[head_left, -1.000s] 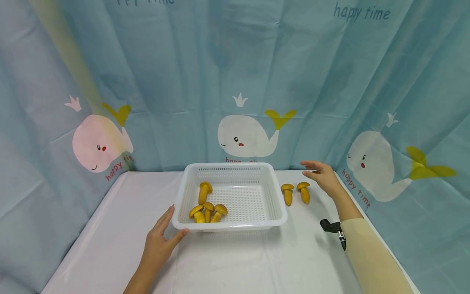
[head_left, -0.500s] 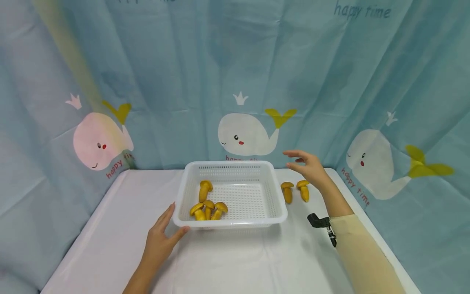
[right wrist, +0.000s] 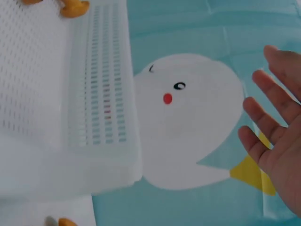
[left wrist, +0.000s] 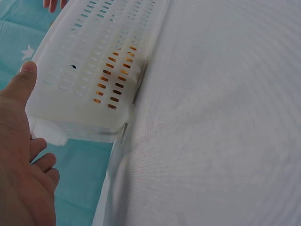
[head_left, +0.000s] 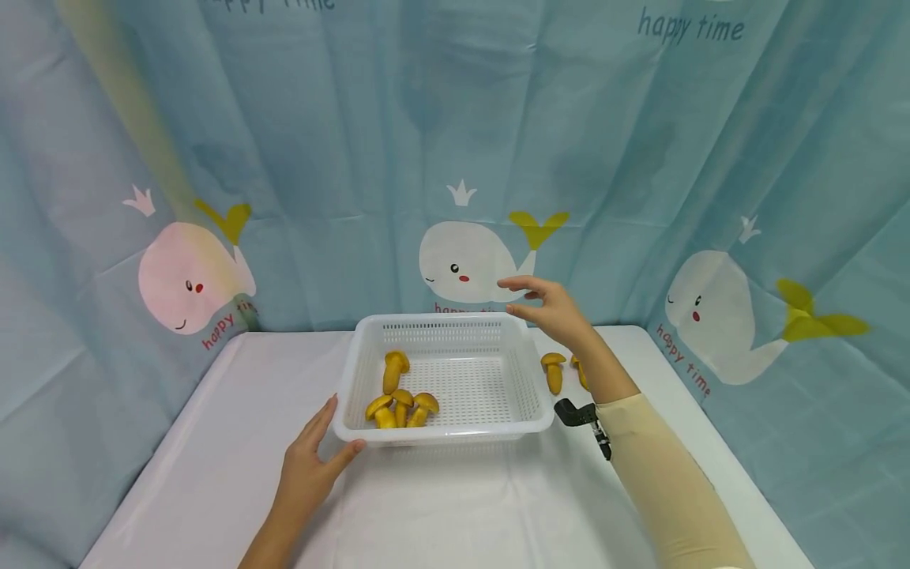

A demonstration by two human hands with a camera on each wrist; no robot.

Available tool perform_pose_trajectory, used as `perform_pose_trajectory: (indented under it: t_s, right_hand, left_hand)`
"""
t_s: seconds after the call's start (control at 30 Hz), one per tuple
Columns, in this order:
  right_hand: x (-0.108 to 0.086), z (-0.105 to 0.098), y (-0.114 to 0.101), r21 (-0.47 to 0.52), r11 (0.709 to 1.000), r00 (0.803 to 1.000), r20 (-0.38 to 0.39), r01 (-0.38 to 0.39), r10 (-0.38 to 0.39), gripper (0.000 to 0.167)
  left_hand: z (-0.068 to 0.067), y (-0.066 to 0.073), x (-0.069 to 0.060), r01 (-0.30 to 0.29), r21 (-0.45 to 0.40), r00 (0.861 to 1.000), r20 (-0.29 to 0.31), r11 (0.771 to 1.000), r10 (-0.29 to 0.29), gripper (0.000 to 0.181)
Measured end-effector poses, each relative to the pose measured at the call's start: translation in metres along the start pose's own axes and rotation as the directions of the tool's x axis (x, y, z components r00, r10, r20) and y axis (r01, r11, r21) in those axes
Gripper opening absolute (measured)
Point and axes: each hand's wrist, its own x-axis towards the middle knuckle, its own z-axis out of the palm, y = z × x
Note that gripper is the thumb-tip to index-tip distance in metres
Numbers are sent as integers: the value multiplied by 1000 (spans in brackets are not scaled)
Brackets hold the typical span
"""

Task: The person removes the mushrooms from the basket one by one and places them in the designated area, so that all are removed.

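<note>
A white perforated plastic basket (head_left: pixel 462 431) sits on the table, with several yellow-brown mushrooms (head_left: pixel 423 408) at the left of its floor. My left hand (head_left: pixel 307 466) is at its front left corner, thumb against the front rim and fingers spread along the left side. In the left wrist view the thumb touches the basket wall (left wrist: pixel 89 61). Above the back right corner hovers my right hand (head_left: pixel 550 312), holding nothing, fingers apart from the thumb. To the basket's right lies one mushroom (head_left: pixel 554 371); another mushroom (head_left: pixel 580 372) beside it is partly hidden by the right forearm.
A white cloth covers the table (head_left: pixel 441 506). Blue curtains (head_left: pixel 341 158) with whale prints stand behind it and on both sides. A black camera mount (head_left: pixel 579 415) sticks out from the right sleeve (head_left: pixel 661 474).
My right hand has moved left, from beyond the two loose mushrooms to above the basket's back right corner. The left hand and the basket have stayed in place.
</note>
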Motion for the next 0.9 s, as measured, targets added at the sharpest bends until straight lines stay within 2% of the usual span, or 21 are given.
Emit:
perform_pose_trajectory:
  t_s: [0.3,0.67,0.9]
  right_hand:
    - [29,24,-17,6,999,998,47,51,-51,41]
    - [57,54,-27,45,998,992,114,45,-50,40]
    - [67,76,-27,34,999,988,154,12,-17,39]
  left_hand:
    - [0,-1,0,-14,5,1000,-9,1000,14,91]
    - [1,-1,0,-3,5,1000,-5,1000,3,92]
    - [0,0,0,-5,9,1000,-6,1000,5,92]
